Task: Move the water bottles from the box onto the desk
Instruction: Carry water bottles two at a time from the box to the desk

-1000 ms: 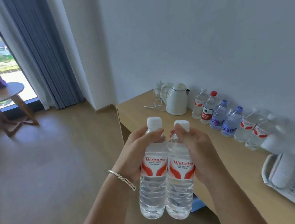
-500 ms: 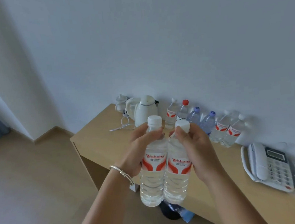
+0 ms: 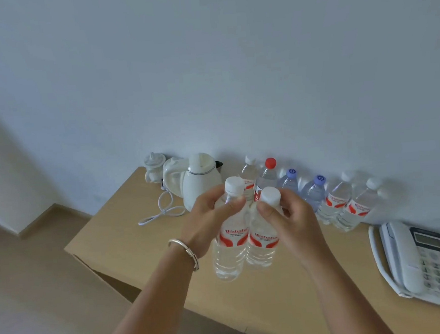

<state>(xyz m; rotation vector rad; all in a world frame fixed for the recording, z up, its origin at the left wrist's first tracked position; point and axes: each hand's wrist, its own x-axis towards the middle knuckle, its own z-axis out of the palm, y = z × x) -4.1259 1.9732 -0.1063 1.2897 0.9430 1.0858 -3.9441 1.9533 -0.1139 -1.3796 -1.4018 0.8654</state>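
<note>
I hold two clear water bottles with white caps and red-and-white labels side by side above the wooden desk (image 3: 129,234). My left hand (image 3: 207,218) grips the neck of the left bottle (image 3: 229,250). My right hand (image 3: 289,219) grips the neck of the right bottle (image 3: 263,245). Both bottles hang upright over the desk's middle. Along the wall stands a row of several bottles: a red-capped one (image 3: 267,176), two blue-capped ones (image 3: 314,191) and red-labelled ones (image 3: 351,209). The box is out of view.
A white electric kettle (image 3: 201,181) with a looped cord (image 3: 162,211) stands at the desk's back left, next to a small white cup (image 3: 154,166). A white desk phone (image 3: 418,262) lies at the right. The wall rises right behind the bottle row.
My view has swung right and closer to the desk. Both hands have carried the two bottles forward, from beyond the desk's front edge to above its top.
</note>
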